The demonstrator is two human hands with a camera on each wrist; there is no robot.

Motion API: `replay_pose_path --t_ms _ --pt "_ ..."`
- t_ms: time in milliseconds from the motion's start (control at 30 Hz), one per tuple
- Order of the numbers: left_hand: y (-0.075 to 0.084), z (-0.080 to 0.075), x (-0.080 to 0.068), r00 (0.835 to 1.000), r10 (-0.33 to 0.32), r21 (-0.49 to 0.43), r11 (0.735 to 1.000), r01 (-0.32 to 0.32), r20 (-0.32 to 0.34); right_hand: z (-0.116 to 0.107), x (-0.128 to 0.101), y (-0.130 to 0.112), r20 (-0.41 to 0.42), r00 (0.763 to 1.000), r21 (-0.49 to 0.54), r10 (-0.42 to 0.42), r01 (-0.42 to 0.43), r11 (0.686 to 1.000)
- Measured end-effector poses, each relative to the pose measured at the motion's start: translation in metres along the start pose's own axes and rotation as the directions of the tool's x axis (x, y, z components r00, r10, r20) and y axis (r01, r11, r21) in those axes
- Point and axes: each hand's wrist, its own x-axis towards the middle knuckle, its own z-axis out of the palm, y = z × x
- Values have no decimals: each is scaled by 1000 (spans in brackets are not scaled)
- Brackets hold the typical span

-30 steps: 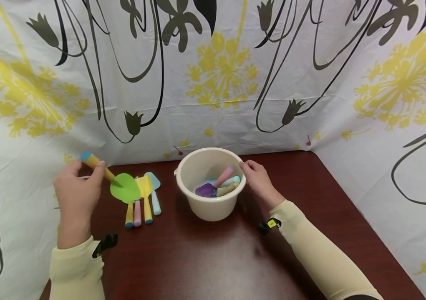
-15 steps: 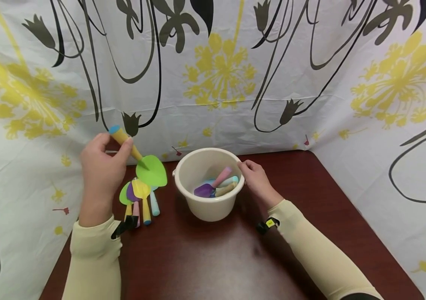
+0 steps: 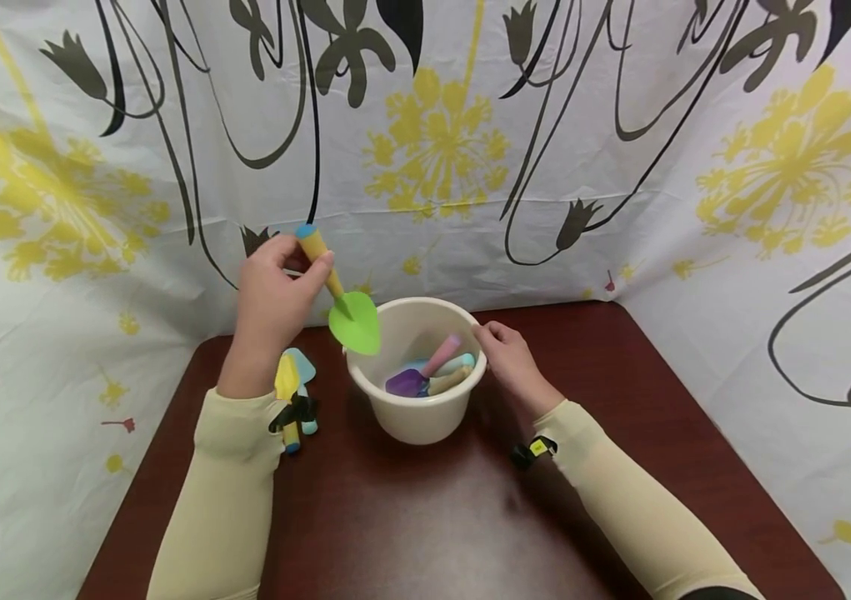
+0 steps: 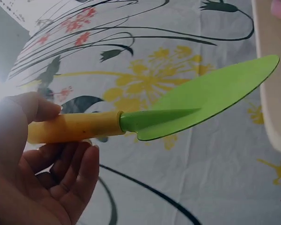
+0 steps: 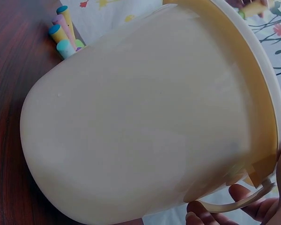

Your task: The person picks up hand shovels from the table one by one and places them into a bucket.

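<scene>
Your left hand [image 3: 271, 292] holds a green toy trowel [image 3: 353, 321] by its yellow handle, thumb on top and fingers [image 4: 79, 171] curled loosely under it, as the left wrist view shows. The trowel hangs in the air, tilted with its blue-capped handle end up and its green blade down, the blade tip just over the near left rim of the cream plastic bucket [image 3: 417, 417].

Your right hand [image 3: 511, 362] rests at the bucket's right rim; in the right wrist view its fingers [image 5: 246, 206] curl under the rim by the bucket's thin handle loop, holding it. The bucket stands upright on the dark red-brown surface [image 3: 425, 517]. Inside it lie several toy tools [image 3: 433, 375]: a purple blade, a pink handle, a pale blue and a beige handle.

Left of the bucket, partly hidden by your left forearm, more toy tools [image 3: 293, 387] lie together on the surface, a yellow blade and a pale blue one showing. A flower-printed cloth [image 3: 620, 167] hangs behind and to both sides.
</scene>
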Motion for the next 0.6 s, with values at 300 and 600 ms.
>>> replay_pose_path --t_ms 300,600 --pt "-10 31 7 988 42 -34 999 -37 146 2 1 0 9 1000 -2 -1 1 1000" --pt "-7 49 12 971 46 -13 999 -44 235 2 1 1 -9 1000 6 3 -3 1000"
